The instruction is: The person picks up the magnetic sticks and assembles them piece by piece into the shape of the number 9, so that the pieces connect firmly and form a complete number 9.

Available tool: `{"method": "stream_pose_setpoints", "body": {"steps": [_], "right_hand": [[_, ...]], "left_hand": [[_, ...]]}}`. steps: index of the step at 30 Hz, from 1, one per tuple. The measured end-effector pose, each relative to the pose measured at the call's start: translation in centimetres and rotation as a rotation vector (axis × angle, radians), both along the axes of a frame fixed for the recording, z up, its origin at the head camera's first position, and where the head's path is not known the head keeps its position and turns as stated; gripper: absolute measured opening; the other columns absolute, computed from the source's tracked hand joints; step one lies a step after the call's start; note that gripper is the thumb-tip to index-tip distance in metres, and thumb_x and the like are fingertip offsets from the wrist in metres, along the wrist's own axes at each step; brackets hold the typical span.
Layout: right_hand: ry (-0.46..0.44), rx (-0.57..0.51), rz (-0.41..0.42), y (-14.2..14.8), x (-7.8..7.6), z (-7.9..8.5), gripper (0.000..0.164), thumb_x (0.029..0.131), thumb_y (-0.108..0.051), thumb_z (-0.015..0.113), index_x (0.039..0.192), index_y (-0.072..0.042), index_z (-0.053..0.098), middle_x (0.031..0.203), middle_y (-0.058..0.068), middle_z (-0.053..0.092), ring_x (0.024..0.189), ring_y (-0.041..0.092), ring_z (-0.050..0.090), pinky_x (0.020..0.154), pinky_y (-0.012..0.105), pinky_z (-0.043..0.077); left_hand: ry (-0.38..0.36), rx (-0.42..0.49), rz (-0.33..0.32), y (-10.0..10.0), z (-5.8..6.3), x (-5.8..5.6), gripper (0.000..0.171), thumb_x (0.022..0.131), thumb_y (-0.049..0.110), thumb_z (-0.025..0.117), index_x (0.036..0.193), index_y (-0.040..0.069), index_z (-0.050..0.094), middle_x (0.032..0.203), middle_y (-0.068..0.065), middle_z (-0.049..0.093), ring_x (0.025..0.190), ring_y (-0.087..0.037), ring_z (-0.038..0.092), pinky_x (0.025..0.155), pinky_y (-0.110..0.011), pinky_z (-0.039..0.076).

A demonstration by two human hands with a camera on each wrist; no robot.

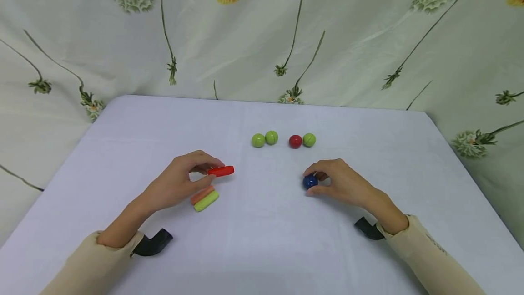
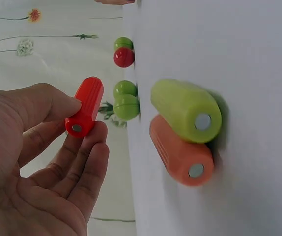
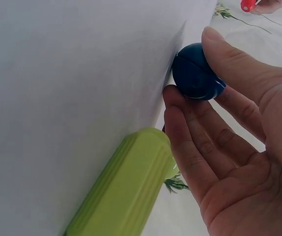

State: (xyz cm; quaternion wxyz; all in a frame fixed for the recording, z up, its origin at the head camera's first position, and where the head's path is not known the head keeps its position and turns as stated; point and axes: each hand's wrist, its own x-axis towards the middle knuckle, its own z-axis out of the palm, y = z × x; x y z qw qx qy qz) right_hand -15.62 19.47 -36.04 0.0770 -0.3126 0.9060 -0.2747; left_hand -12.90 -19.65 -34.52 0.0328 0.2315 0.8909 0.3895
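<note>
My left hand (image 1: 176, 183) pinches a short red magnetic rod (image 2: 88, 105) between thumb and fingers, raised off the table. A round metal disc shows in the rod's end. Below that hand, an orange rod (image 2: 183, 155) and a yellow-green rod (image 2: 187, 108) lie side by side on the cloth. My right hand (image 1: 341, 183) holds a glossy dark blue ball (image 3: 195, 71) between thumb and fingertips, at or just above the table. Close to that wrist, another yellow-green rod (image 3: 126, 191) appears in the right wrist view; it does not show in the head view.
Farther back on the white-covered table (image 1: 262, 249) sit two green balls (image 1: 258, 140) close together. To their right, a red ball (image 1: 295, 141) stands beside another green ball (image 1: 309, 139). A flower-patterned curtain (image 1: 254, 44) hangs behind the table's far edge.
</note>
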Motion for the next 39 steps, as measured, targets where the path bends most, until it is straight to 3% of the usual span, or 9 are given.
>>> {"method": "stream_pose_setpoints", "body": {"steps": [7, 17, 22, 31, 39], "right_hand": [[-0.001, 0.007, 0.003, 0.1, 0.0, 0.0, 0.036, 0.082, -0.025, 0.083, 0.114, -0.012, 0.072, 0.104, -0.005, 0.072, 0.091, 0.008, 0.067, 0.084, 0.034, 0.055], [0.000, 0.030, 0.004, 0.0, 0.0, 0.1, 0.037, 0.083, -0.025, 0.083, 0.115, -0.011, 0.071, 0.106, -0.004, 0.072, 0.092, 0.009, 0.067, 0.085, 0.034, 0.055], [-0.001, 0.034, -0.002, 0.0, 0.0, 0.2, 0.038, 0.083, -0.024, 0.083, 0.116, -0.010, 0.071, 0.107, -0.004, 0.072, 0.092, 0.010, 0.067, 0.086, 0.034, 0.055], [-0.013, 0.051, -0.004, 0.0, -0.1, 0.2, 0.039, 0.083, -0.025, 0.083, 0.117, -0.010, 0.071, 0.108, -0.003, 0.072, 0.093, 0.010, 0.067, 0.086, 0.035, 0.055], [-0.005, 0.050, 0.001, 0.1, -0.1, 0.2, 0.038, 0.083, -0.026, 0.083, 0.116, -0.012, 0.071, 0.107, -0.005, 0.071, 0.092, 0.010, 0.066, 0.086, 0.035, 0.055]], "left_hand": [[-0.013, 0.047, -0.060, 2.5, 0.6, -0.4, 0.030, 0.091, 0.001, 0.067, 0.117, 0.015, 0.071, 0.111, 0.003, 0.067, 0.097, -0.013, 0.066, 0.091, -0.039, 0.055], [-0.018, 0.049, -0.135, 5.9, 0.6, -1.2, 0.030, 0.090, 0.000, 0.067, 0.117, 0.012, 0.071, 0.111, 0.001, 0.067, 0.097, -0.015, 0.065, 0.091, -0.045, 0.055], [-0.034, 0.059, -0.178, 7.9, 0.6, -1.5, 0.030, 0.089, 0.001, 0.067, 0.117, 0.012, 0.070, 0.112, 0.001, 0.067, 0.098, -0.015, 0.065, 0.092, -0.044, 0.054], [0.001, 0.009, -0.215, 11.0, -0.2, -1.9, 0.026, 0.090, 0.001, 0.066, 0.114, 0.010, 0.071, 0.108, 0.000, 0.067, 0.097, -0.017, 0.063, 0.091, -0.040, 0.054], [-0.015, -0.013, -0.209, 13.1, -1.0, -2.0, 0.023, 0.090, 0.002, 0.067, 0.112, 0.008, 0.070, 0.105, -0.001, 0.067, 0.095, -0.016, 0.064, 0.090, -0.032, 0.054]]}}
